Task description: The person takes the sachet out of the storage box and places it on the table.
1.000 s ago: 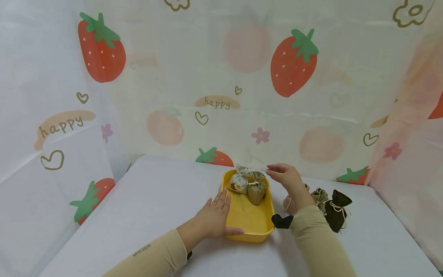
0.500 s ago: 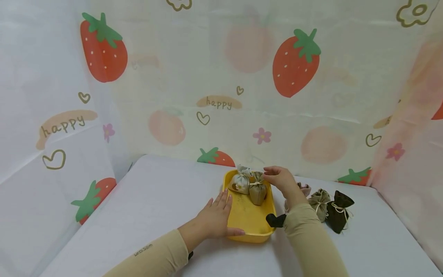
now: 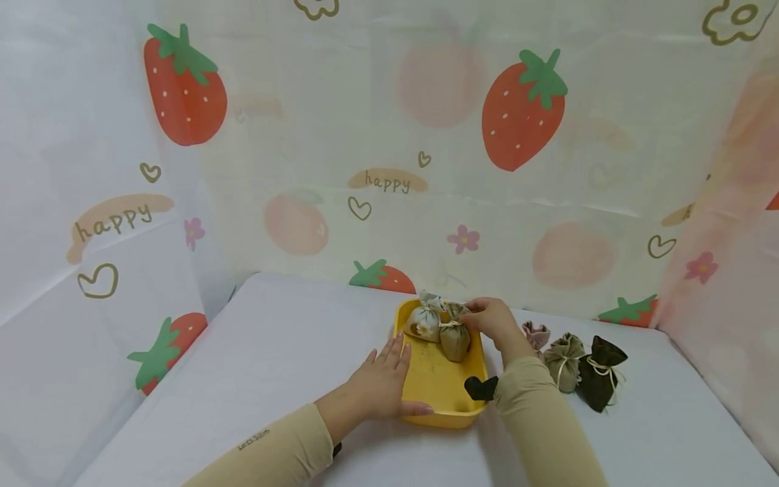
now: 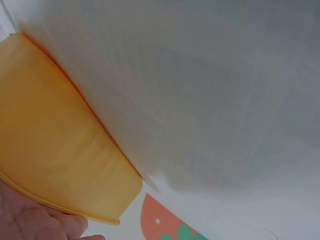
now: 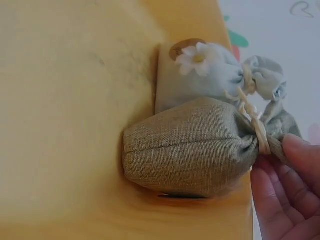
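Observation:
A yellow tray [image 3: 443,396] sits on the white table [image 3: 274,358]. In its far end lie a pale pouch with a daisy [image 3: 423,319] and an olive linen pouch [image 3: 454,340], side by side. My right hand [image 3: 490,319] reaches over the tray's right rim and pinches the olive pouch's tied top. The right wrist view shows the olive pouch [image 5: 190,155] in front of the pale pouch [image 5: 205,75], with my fingertips [image 5: 295,147] on its string-tied neck. My left hand [image 3: 385,380] lies flat against the tray's left wall, thumb along the near rim. The left wrist view shows the tray's outer wall [image 4: 50,150].
To the right of the tray, three more pouches stand on the table: a pink pouch [image 3: 536,334], a grey-green pouch [image 3: 562,360] and a dark brown pouch [image 3: 600,381]. Strawberry-print cloth [image 3: 389,135] walls in the back and both sides.
My right hand has moved left and down from above the tray's right rim onto the olive pouch's top, uncovering the pink pouch. The left hand has stayed on the tray.

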Motion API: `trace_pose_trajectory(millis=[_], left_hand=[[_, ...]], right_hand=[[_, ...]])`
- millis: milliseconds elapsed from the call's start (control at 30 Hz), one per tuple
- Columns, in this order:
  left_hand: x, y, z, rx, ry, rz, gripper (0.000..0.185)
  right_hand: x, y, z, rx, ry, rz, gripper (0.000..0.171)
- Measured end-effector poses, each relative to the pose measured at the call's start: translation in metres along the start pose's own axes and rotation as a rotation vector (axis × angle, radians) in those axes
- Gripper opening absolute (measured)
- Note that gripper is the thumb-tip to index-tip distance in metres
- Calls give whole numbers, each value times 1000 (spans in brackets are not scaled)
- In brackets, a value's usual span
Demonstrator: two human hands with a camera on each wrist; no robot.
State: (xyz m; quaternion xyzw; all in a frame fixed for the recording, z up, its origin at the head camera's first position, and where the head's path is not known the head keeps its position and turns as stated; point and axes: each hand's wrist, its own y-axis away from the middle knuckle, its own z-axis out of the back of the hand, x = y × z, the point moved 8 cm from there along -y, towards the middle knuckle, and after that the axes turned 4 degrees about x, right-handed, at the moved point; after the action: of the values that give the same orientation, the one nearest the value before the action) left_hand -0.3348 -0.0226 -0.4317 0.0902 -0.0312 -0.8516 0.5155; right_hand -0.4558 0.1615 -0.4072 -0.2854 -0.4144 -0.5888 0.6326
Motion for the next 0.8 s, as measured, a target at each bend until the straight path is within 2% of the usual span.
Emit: trace_pose_trajectory(millis=[167,433,800], left_hand=[[0,1,2,0,-11,8,114],[0,0,2,-3,-19,13,114],[-1,0,2,-6,-21,14,116]], right_hand=[[-1,0,3,-23,-54,-8,27],[3,-1,8,-55,-67,36,15],[17,7,18,-55,-77,63,18]])
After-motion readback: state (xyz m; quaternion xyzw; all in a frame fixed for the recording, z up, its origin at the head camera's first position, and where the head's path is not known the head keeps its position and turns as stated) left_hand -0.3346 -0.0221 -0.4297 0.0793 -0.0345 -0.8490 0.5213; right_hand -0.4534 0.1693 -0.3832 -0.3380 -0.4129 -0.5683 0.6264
